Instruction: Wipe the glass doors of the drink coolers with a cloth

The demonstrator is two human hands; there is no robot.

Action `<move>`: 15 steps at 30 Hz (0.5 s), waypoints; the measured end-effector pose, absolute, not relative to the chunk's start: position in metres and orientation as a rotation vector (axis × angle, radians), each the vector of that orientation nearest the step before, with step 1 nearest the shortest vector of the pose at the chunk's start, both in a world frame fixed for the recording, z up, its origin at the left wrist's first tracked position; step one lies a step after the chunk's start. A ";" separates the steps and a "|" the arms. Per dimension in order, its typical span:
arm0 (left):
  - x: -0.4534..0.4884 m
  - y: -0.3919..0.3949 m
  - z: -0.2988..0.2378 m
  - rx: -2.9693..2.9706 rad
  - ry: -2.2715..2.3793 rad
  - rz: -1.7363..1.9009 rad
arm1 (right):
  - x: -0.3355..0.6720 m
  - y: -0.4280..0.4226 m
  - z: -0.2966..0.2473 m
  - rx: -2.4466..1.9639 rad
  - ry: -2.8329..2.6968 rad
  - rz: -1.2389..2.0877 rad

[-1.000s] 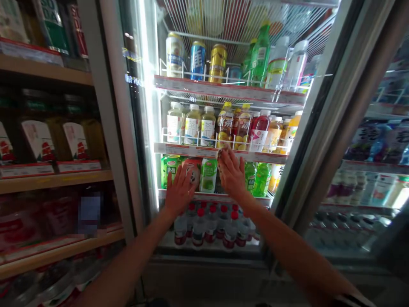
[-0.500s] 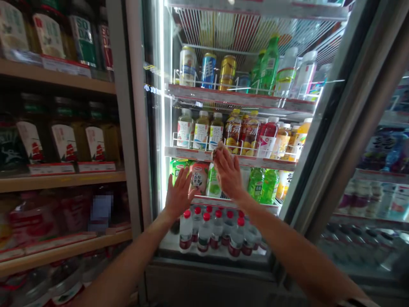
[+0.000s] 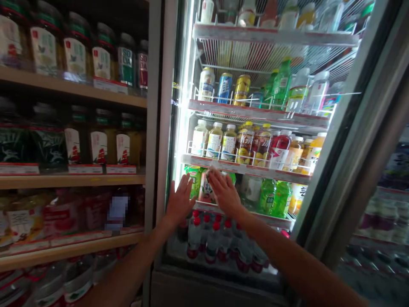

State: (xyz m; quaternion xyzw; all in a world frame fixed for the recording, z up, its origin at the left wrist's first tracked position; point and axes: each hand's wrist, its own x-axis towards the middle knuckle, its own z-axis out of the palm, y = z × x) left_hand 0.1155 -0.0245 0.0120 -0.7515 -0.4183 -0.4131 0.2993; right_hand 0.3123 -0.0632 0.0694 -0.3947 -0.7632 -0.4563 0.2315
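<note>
My left hand point(image 3: 180, 198) lies with spread fingers against the glass door of the lit drinks fridge, in front of a green drink pack point(image 3: 193, 177). Flat beside it, my right hand point(image 3: 225, 192) presses a small crumpled pale cloth point(image 3: 210, 171) to the glass. Only an edge of the cloth shows past the fingertips; the hand covers the rest. Behind the right hand, a pinkish drink pack point(image 3: 206, 192) is partly hidden.
Bottles of tea point(image 3: 214, 140) and cans point(image 3: 224, 88) line the fridge shelves, with red-capped bottles point(image 3: 212, 238) at the bottom. Left stands an open wooden shelf point(image 3: 79, 181) full of bottles. A metal door frame point(image 3: 354, 170) runs down the right.
My right hand has moved down and left across the glass with the cloth, closer to my left hand. The view has shifted left and up; my left hand stays spread on the glass.
</note>
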 end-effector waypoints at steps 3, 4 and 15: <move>0.106 -0.023 0.011 -1.980 -1.129 -1.069 | 0.303 -0.060 0.061 -1.002 -2.202 -1.284; 0.103 -0.022 0.011 -1.961 -1.147 -1.073 | 0.299 -0.057 0.066 -1.018 -2.174 -1.279; 0.073 -0.011 0.007 -1.904 -1.192 -1.022 | 0.258 -0.038 0.082 -0.910 -2.241 -1.274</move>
